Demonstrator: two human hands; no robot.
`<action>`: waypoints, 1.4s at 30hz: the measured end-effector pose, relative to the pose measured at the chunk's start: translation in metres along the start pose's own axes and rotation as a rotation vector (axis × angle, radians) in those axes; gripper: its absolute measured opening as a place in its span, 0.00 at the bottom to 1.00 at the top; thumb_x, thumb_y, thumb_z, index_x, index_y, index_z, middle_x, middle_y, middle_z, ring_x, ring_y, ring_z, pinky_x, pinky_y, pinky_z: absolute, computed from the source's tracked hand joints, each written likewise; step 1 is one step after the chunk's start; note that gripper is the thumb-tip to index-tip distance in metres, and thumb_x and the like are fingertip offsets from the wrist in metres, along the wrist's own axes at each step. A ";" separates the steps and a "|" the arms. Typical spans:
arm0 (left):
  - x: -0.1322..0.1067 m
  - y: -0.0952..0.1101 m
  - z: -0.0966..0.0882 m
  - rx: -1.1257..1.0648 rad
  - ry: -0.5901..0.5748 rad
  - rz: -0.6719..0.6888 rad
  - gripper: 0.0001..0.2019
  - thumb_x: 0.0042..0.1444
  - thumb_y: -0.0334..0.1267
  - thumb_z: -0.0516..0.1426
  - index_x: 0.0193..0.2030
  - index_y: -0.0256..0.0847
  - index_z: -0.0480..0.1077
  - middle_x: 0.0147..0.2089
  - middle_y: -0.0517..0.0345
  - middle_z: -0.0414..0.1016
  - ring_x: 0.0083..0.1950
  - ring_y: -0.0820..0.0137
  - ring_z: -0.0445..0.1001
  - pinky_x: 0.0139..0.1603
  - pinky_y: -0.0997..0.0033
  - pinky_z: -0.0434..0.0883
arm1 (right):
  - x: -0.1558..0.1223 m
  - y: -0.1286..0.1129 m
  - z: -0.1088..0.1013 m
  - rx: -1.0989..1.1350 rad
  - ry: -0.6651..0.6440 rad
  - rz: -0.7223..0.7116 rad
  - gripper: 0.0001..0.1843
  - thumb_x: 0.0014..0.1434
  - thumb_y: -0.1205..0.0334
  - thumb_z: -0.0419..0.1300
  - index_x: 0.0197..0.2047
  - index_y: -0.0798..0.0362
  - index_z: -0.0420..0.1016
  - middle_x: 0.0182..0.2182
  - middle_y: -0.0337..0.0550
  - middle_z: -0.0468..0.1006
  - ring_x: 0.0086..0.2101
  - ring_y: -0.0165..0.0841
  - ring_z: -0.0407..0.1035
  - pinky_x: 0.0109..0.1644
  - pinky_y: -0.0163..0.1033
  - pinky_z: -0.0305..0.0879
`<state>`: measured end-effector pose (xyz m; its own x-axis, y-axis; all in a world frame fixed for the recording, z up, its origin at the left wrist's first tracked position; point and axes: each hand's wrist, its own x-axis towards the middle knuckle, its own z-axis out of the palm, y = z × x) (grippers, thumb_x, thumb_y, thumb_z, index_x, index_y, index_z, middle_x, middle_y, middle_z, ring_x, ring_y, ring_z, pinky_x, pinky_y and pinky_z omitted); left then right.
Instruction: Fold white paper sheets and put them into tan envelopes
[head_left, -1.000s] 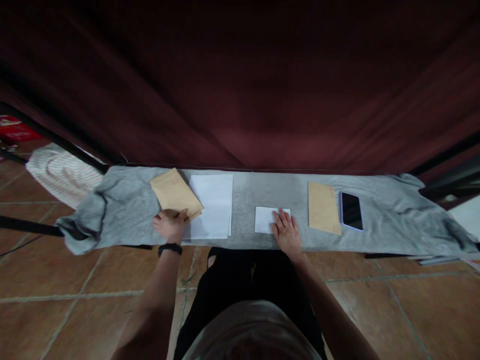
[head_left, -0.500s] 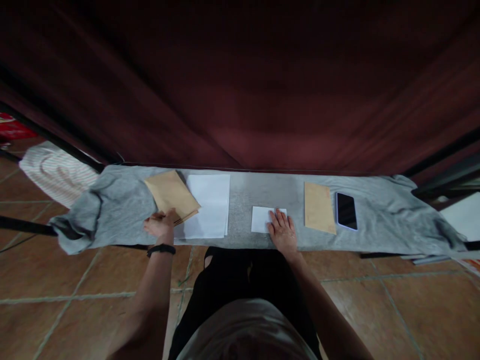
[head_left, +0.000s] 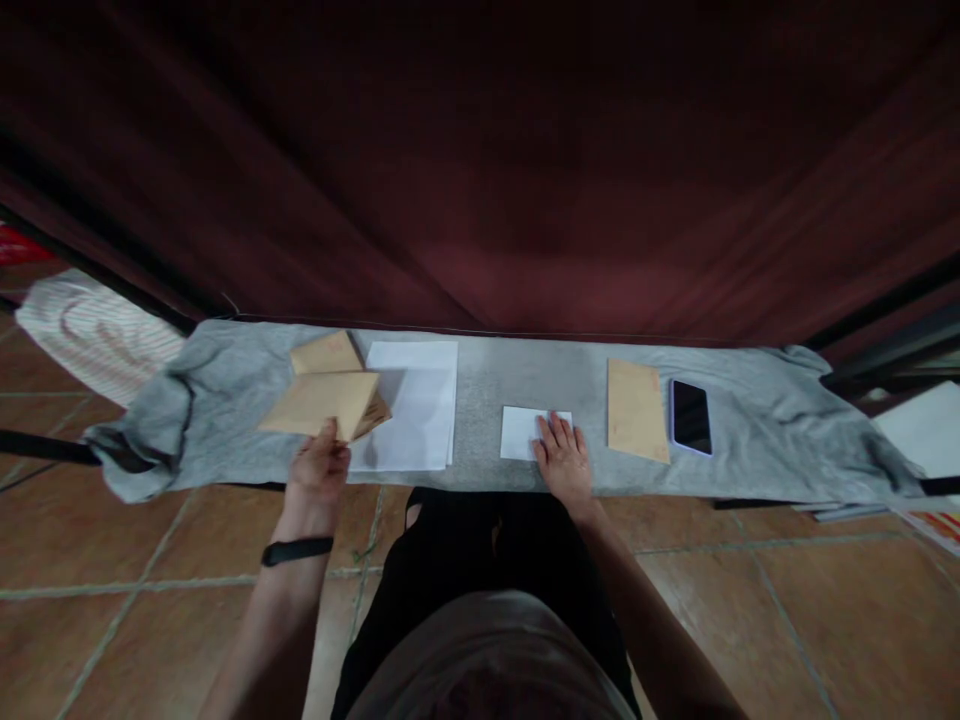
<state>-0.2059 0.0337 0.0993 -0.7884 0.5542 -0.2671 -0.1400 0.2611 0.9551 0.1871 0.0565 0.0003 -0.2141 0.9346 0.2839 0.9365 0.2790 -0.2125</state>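
My left hand [head_left: 322, 463] pinches the near edge of a brown envelope [head_left: 319, 398], which is raised above the bench. Under it lie more brown envelopes [head_left: 328, 352], partly covered, overlapping the left side of a stack of white paper sheets [head_left: 420, 410]. My right hand [head_left: 563, 458] rests flat, fingers spread, on the right part of a small folded-looking white paper [head_left: 517, 432]. Another brown envelope [head_left: 636, 412] lies by itself to the right of that hand, beside a phone [head_left: 691, 417] with a dark screen.
A grey cloth [head_left: 780, 430] covers the narrow bench. Behind it hangs a dark red curtain [head_left: 480, 220]. Dark metal bars [head_left: 45, 447] stand at both ends, with a striped white cloth [head_left: 105, 335] at the left. Below is a tiled floor [head_left: 187, 560].
My left hand has lifted one envelope off the pile and turned it, uncovering the ones beneath. My right hand has stayed on the white paper.
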 end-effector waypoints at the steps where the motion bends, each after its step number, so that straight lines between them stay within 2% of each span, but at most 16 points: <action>1: -0.013 -0.002 0.011 -0.160 -0.082 -0.088 0.25 0.46 0.40 0.69 0.23 0.43 0.51 0.19 0.71 0.56 0.20 0.79 0.59 0.20 0.79 0.58 | 0.000 0.000 0.000 -0.002 0.001 0.000 0.28 0.74 0.54 0.48 0.73 0.51 0.61 0.70 0.53 0.63 0.68 0.47 0.58 0.71 0.58 0.49; 6: -0.093 -0.032 0.072 -0.406 -0.352 -0.241 0.27 0.37 0.35 0.73 0.21 0.41 0.54 0.21 0.70 0.67 0.23 0.80 0.70 0.30 0.79 0.72 | 0.001 0.000 -0.002 -0.011 -0.020 0.002 0.27 0.74 0.54 0.48 0.72 0.52 0.62 0.70 0.54 0.63 0.68 0.47 0.57 0.71 0.58 0.49; 10: -0.134 -0.063 0.099 -0.417 -0.419 -0.304 0.27 0.34 0.36 0.74 0.20 0.42 0.56 0.22 0.66 0.73 0.29 0.73 0.79 0.40 0.70 0.79 | 0.002 0.000 -0.006 0.017 -0.031 0.012 0.26 0.74 0.55 0.49 0.71 0.53 0.63 0.70 0.54 0.64 0.68 0.45 0.57 0.72 0.57 0.49; 14: -0.146 -0.082 0.108 -0.413 -0.453 -0.332 0.23 0.35 0.34 0.73 0.20 0.43 0.59 0.24 0.64 0.76 0.32 0.70 0.80 0.45 0.63 0.81 | 0.003 -0.006 -0.015 0.125 0.007 0.028 0.24 0.73 0.58 0.48 0.67 0.56 0.69 0.67 0.56 0.68 0.68 0.45 0.58 0.72 0.57 0.50; 18: -0.152 -0.090 0.117 -0.404 -0.488 -0.336 0.17 0.38 0.33 0.72 0.23 0.42 0.65 0.27 0.63 0.78 0.35 0.68 0.82 0.50 0.58 0.80 | 0.010 -0.025 -0.020 0.458 -0.026 0.102 0.23 0.72 0.54 0.49 0.60 0.54 0.75 0.59 0.54 0.76 0.61 0.43 0.66 0.67 0.51 0.60; 22: -0.162 -0.093 0.126 -0.404 -0.517 -0.321 0.17 0.36 0.36 0.73 0.28 0.40 0.70 0.31 0.60 0.80 0.38 0.65 0.82 0.50 0.58 0.80 | 0.019 -0.044 -0.015 0.837 -0.191 0.264 0.21 0.68 0.47 0.53 0.54 0.51 0.77 0.46 0.46 0.82 0.43 0.37 0.76 0.50 0.42 0.72; 26: -0.170 -0.092 0.121 -0.383 -0.562 -0.328 0.18 0.37 0.41 0.74 0.30 0.38 0.72 0.32 0.58 0.81 0.37 0.67 0.82 0.47 0.62 0.79 | 0.024 -0.048 -0.007 1.040 -0.298 0.447 0.17 0.61 0.48 0.55 0.38 0.52 0.77 0.30 0.38 0.78 0.30 0.34 0.72 0.33 0.36 0.69; 29: -0.174 -0.090 0.108 -0.227 -0.727 -0.328 0.18 0.44 0.48 0.71 0.30 0.37 0.74 0.28 0.54 0.80 0.30 0.66 0.79 0.37 0.62 0.79 | 0.027 -0.044 -0.006 1.057 -0.306 0.477 0.15 0.59 0.51 0.53 0.35 0.52 0.75 0.28 0.37 0.76 0.28 0.32 0.70 0.29 0.35 0.67; 31: -0.175 -0.086 0.099 0.017 -0.857 -0.119 0.17 0.53 0.51 0.66 0.30 0.38 0.75 0.28 0.52 0.79 0.30 0.64 0.79 0.36 0.60 0.79 | 0.027 -0.041 -0.007 1.068 -0.310 0.481 0.13 0.56 0.53 0.53 0.32 0.51 0.75 0.26 0.36 0.75 0.28 0.32 0.69 0.30 0.34 0.66; 33: -0.171 -0.078 0.092 0.287 -0.884 0.310 0.12 0.59 0.47 0.62 0.38 0.40 0.78 0.39 0.49 0.82 0.44 0.58 0.82 0.49 0.54 0.78 | 0.026 -0.039 -0.008 1.078 -0.322 0.479 0.10 0.54 0.57 0.54 0.29 0.51 0.74 0.24 0.35 0.74 0.28 0.31 0.67 0.31 0.33 0.65; 34: -0.167 -0.072 0.090 0.402 -0.852 0.550 0.12 0.59 0.44 0.62 0.46 0.41 0.78 0.50 0.46 0.81 0.56 0.55 0.78 0.59 0.50 0.74 | 0.026 -0.039 -0.009 1.086 -0.333 0.478 0.09 0.53 0.59 0.54 0.28 0.51 0.74 0.24 0.35 0.73 0.28 0.31 0.67 0.30 0.33 0.65; 35: -0.160 -0.066 0.090 0.520 -0.827 0.766 0.19 0.57 0.40 0.64 0.56 0.43 0.75 0.63 0.44 0.75 0.67 0.52 0.70 0.67 0.46 0.66 | 0.025 -0.039 -0.009 1.096 -0.350 0.477 0.09 0.53 0.60 0.53 0.28 0.51 0.74 0.23 0.35 0.73 0.27 0.31 0.67 0.30 0.33 0.65; 36: -0.152 -0.061 0.090 0.655 -0.821 0.935 0.31 0.55 0.38 0.66 0.66 0.45 0.68 0.73 0.43 0.62 0.75 0.49 0.57 0.73 0.43 0.58 | 0.023 -0.039 -0.010 1.108 -0.369 0.477 0.09 0.53 0.60 0.53 0.29 0.51 0.75 0.24 0.36 0.74 0.27 0.31 0.68 0.29 0.33 0.66; 37: -0.143 -0.055 0.092 0.789 -0.810 1.047 0.41 0.52 0.38 0.68 0.72 0.45 0.60 0.78 0.42 0.50 0.79 0.47 0.47 0.75 0.39 0.51 | 0.022 -0.040 -0.011 1.120 -0.389 0.477 0.10 0.53 0.60 0.53 0.30 0.50 0.75 0.25 0.36 0.75 0.27 0.31 0.68 0.29 0.33 0.67; 39: -0.121 -0.048 0.096 0.998 -0.833 1.133 0.55 0.46 0.43 0.72 0.77 0.46 0.49 0.81 0.39 0.35 0.80 0.44 0.38 0.75 0.35 0.43 | 0.020 -0.040 -0.014 1.138 -0.420 0.479 0.11 0.55 0.60 0.54 0.32 0.50 0.77 0.28 0.38 0.77 0.27 0.32 0.70 0.29 0.35 0.70; 42: -0.092 -0.046 0.105 1.155 -0.923 1.100 0.63 0.42 0.51 0.72 0.79 0.45 0.41 0.81 0.36 0.28 0.80 0.43 0.35 0.75 0.34 0.37 | 0.018 -0.040 -0.019 1.163 -0.443 0.485 0.12 0.56 0.60 0.55 0.36 0.49 0.80 0.34 0.41 0.79 0.32 0.35 0.73 0.30 0.39 0.74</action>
<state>-0.0640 0.0534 0.0666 0.3673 0.9300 -0.0158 0.8949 -0.3488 0.2784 0.1512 0.0578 0.0314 -0.2082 0.9223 -0.3256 0.2104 -0.2829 -0.9358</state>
